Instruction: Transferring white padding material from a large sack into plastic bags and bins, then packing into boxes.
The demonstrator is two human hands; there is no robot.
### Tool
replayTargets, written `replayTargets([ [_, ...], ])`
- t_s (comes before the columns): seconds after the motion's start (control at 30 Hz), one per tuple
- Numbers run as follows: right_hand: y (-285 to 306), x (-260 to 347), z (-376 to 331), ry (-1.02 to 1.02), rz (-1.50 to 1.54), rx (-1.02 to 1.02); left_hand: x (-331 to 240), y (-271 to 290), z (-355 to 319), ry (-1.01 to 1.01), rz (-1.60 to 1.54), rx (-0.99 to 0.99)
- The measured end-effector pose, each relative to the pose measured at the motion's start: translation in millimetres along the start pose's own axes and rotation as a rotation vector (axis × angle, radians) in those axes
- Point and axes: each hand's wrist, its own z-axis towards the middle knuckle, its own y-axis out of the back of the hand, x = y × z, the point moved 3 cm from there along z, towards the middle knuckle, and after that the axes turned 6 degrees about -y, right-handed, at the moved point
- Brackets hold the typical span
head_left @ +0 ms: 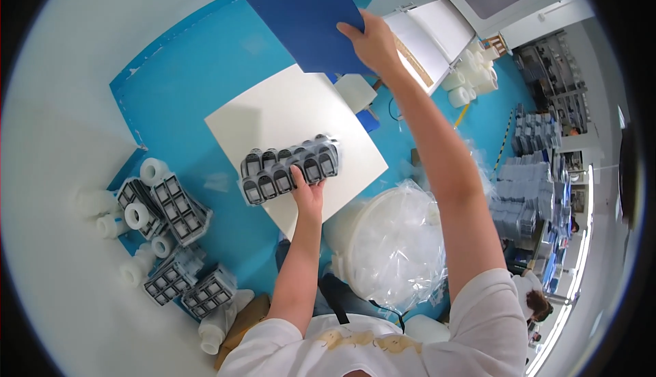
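Note:
My left hand (309,197) grips the near edge of a clear plastic tray (292,166) with several dark, arch-shaped parts in two rows. The thumb lies on top of the tray; the other fingers are mostly hidden. This tray is over a white tabletop (342,120); I cannot tell whether it touches it. Farther off and to the right, my right hand (374,43) holds a large flat blue board (301,15) by its right edge, thumb on the face towards me. The board is tilted above the far side of the table.
A white bin (355,226) lined with clear plastic film (403,247) stands right of the table. At left, stacked black-framed trays (181,209) and white rolls (154,170) lie on the blue floor. More rolls (471,76) and stacked trays (526,185) stand right; another person (536,298) is lower right.

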Motion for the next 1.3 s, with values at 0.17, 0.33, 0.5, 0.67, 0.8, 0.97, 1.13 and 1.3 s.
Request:
replayTargets([
  [0.17,31,-61,-104,-0.269,0.438,-0.137,12,6,28,0.004,-0.005,-0.125],
  [0.33,54,-124,-293,-0.798,0.560,-0.251,13,-3,42,-0.038,0.104,-0.198],
  [0.5,-5,-174,-418,-1.126,0.693,-0.296,2,-7,62,-0.033,0.089,-0.162],
  [0.67,-94,-202,-439,-1.246,0.884,-0.283,4,-12,81,0.003,0.116,-0.117],
  [0.8,-144,-185,-437,-1.376,0.721,-0.175,11,-23,87,0.081,0.058,-0.225],
  [0.97,-131,-139,-453,-1.368,0.523,0.181,-5,-19,98,0.146,-0.032,-0.268],
  [1.13,-61,-111,-527,-1.188,0.975,0.462,-33,-10,106,0.202,0.057,-0.308],
  [1.3,11,-124,-665,-1.523,0.905,0.382,-17,-6,94,0.404,0.087,-0.408],
])
